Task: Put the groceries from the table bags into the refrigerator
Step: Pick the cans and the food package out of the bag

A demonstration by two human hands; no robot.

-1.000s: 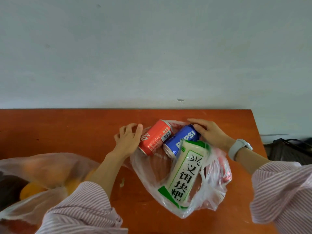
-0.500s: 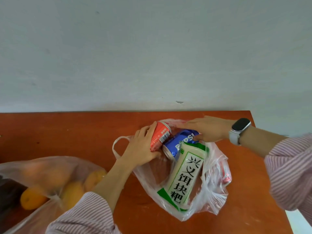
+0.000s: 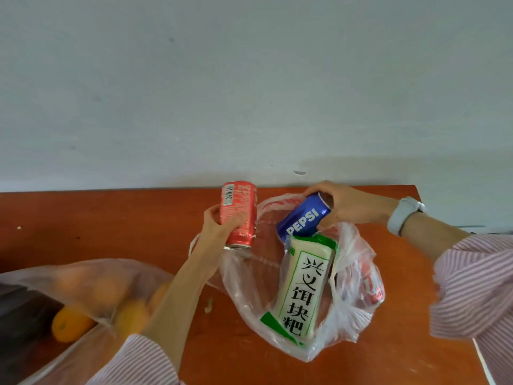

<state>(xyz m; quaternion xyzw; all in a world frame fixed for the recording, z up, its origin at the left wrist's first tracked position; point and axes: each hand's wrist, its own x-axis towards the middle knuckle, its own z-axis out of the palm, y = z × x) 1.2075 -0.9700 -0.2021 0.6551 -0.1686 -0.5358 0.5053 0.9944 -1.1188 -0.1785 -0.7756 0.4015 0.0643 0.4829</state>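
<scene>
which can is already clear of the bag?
The red can, upright in the left hand above the table. The blue Pepsi can sits tilted at the bag's mouth, gripped by the right hand.

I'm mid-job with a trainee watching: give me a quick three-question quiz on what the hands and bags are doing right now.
1. True or false: the left hand holds the red can clear above the table.
2. Which can does the right hand grip? A) the blue can B) a green can C) a silver can
3. Fill in: the white and green packet lies inside the clear ____, while the oranges sit in the other bag to the left.

Key: 1 true; 2 A, held by its top end, lower end still at the bag's mouth; 3 bag.
</scene>
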